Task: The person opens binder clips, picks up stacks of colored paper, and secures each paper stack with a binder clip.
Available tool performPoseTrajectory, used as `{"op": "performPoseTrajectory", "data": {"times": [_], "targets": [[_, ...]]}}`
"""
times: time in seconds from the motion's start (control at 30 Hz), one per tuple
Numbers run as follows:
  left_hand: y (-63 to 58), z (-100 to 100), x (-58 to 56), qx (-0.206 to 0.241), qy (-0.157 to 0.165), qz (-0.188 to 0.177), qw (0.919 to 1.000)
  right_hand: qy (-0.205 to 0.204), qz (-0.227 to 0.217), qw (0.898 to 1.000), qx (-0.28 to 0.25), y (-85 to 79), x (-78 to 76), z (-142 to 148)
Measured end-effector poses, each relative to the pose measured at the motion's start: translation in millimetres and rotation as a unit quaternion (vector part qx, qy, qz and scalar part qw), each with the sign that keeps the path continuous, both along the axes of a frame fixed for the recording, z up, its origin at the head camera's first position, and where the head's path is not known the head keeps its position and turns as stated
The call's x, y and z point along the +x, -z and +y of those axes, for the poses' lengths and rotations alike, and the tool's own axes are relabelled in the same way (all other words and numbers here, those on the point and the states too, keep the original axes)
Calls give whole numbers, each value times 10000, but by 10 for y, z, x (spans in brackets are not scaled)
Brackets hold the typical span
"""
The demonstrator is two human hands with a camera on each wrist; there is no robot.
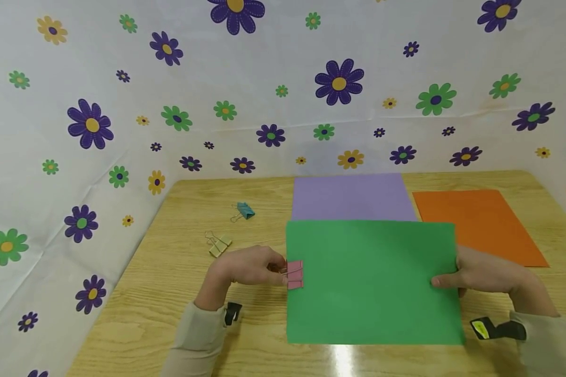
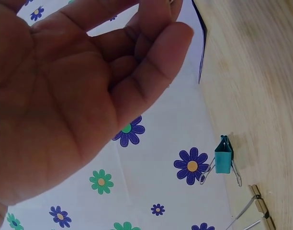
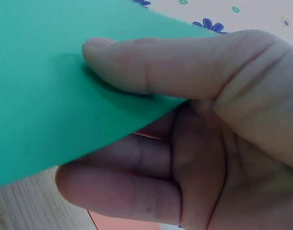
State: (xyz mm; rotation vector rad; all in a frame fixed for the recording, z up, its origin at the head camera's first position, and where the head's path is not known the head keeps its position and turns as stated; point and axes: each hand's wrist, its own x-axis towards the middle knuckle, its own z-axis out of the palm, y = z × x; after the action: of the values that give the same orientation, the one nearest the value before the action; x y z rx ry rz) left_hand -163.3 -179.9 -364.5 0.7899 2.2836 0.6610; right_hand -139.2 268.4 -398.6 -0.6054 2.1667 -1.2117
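A green sheet of paper [image 1: 372, 285] is held up above the table, with a pink binder clip [image 1: 295, 275] on its left edge. My left hand [image 1: 254, 266] pinches the clip's wire handles at that edge. In the left wrist view, the curled fingers of that hand [image 2: 79, 91] show, but the clip is almost wholly out of frame. My right hand [image 1: 486, 277] grips the sheet's right edge. The right wrist view shows its thumb [image 3: 137, 64] on top of the green paper [image 3: 36, 105] and the fingers [image 3: 122, 191] underneath.
On the table's left lie a teal binder clip [image 1: 246, 210] and a pale yellow binder clip [image 1: 220, 245]. Behind the green sheet is a purple sheet [image 1: 351, 198]; an orange sheet [image 1: 481, 225] lies to the right. A flower-patterned cloth [image 1: 264, 68] hangs around the table.
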Motion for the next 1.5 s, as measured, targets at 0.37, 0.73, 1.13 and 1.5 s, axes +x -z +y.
{"op": "performPoseTrajectory", "data": {"times": [0.37,0.73,1.13,1.5], "targets": [[6,10,10,-137,-37,28,9999,-435,-168,9986,-247,10,-78,37],[16,25,19,-52,48,35,10000,-67,-178,9998,68,28,-85,51],[14,27,20,-143,110,-41,9998,-356,38,9991,-209,59,-102,113],[44,86,43,-494,-287,-229,9981,-406,50,9991,-66,152,-108,115]]}}
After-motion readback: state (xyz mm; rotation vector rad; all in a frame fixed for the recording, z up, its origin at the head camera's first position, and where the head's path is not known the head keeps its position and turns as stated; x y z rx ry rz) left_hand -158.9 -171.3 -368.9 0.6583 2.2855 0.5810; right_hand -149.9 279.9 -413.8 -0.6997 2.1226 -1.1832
